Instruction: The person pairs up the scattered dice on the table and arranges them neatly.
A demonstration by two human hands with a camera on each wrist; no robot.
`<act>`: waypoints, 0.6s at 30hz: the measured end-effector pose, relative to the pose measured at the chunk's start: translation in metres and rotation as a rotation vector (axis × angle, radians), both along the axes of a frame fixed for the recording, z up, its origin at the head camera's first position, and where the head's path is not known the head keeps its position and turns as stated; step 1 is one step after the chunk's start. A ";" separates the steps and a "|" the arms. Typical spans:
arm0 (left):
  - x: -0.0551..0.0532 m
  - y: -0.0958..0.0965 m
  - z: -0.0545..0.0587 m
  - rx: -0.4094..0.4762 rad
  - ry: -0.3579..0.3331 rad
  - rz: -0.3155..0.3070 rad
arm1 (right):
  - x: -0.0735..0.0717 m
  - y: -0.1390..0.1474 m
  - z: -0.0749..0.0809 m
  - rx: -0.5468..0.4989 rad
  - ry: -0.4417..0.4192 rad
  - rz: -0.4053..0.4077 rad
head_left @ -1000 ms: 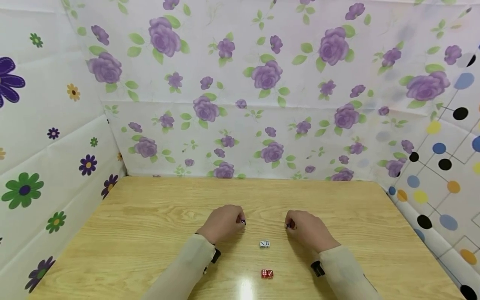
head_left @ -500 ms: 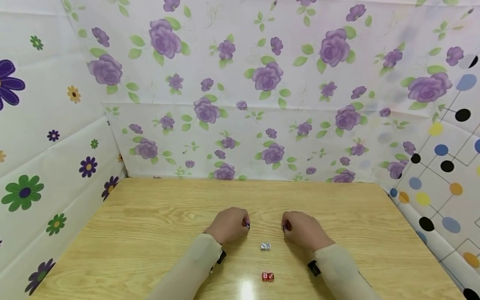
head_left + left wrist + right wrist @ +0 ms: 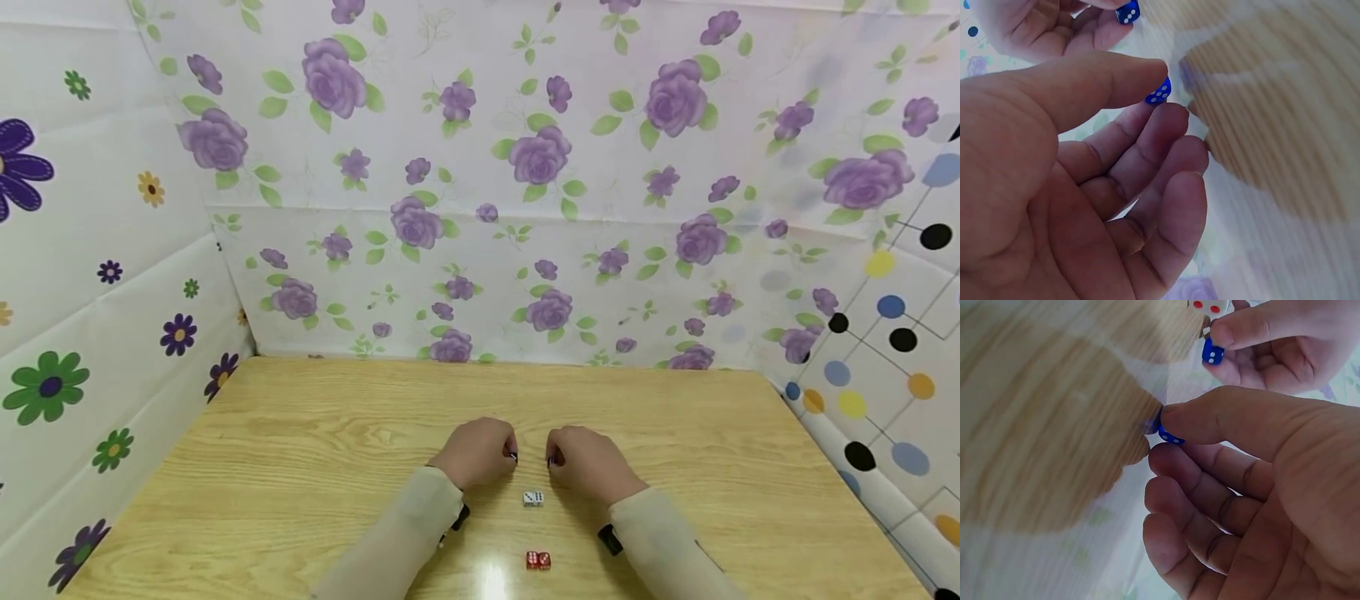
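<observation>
In the head view my left hand (image 3: 477, 452) and right hand (image 3: 588, 461) face each other low over the table, a small gap apart. Between its thumb and index finger the left hand pinches a blue die with white pips (image 3: 1159, 94). A second blue die (image 3: 1170, 436) is pinched the same way by the right hand, partly covered by the thumb. Nearer to me than the hands, two white dice (image 3: 533, 498) sit side by side on the table. Two red dice (image 3: 537, 560) lie side by side closer still.
The wooden table (image 3: 337, 408) has a glossy top that mirrors light near its front. A floral cloth (image 3: 480, 275) hangs along the back edge, with patterned cloths at the left and right sides.
Both hands have moved inward, the left to the right and the right to the left, each still pinching its blue die. The white and red dice stay in place on the table.
</observation>
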State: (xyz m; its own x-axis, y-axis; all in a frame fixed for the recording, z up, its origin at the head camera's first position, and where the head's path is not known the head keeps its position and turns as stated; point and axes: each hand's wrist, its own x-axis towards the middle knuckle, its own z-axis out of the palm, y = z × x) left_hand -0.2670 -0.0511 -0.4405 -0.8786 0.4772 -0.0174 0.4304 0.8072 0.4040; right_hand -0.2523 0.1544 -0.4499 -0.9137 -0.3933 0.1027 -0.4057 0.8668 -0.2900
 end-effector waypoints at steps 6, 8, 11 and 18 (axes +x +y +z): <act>-0.001 0.007 -0.003 0.025 -0.020 -0.013 | -0.002 -0.006 -0.001 -0.021 -0.008 0.027; -0.001 0.009 -0.004 0.044 -0.039 -0.008 | -0.002 -0.007 -0.001 -0.032 -0.021 0.032; -0.002 0.011 -0.005 0.067 -0.057 0.002 | -0.003 -0.009 -0.002 -0.053 -0.043 0.034; -0.003 0.015 -0.006 0.106 -0.086 0.027 | -0.005 -0.011 -0.001 -0.089 -0.085 0.044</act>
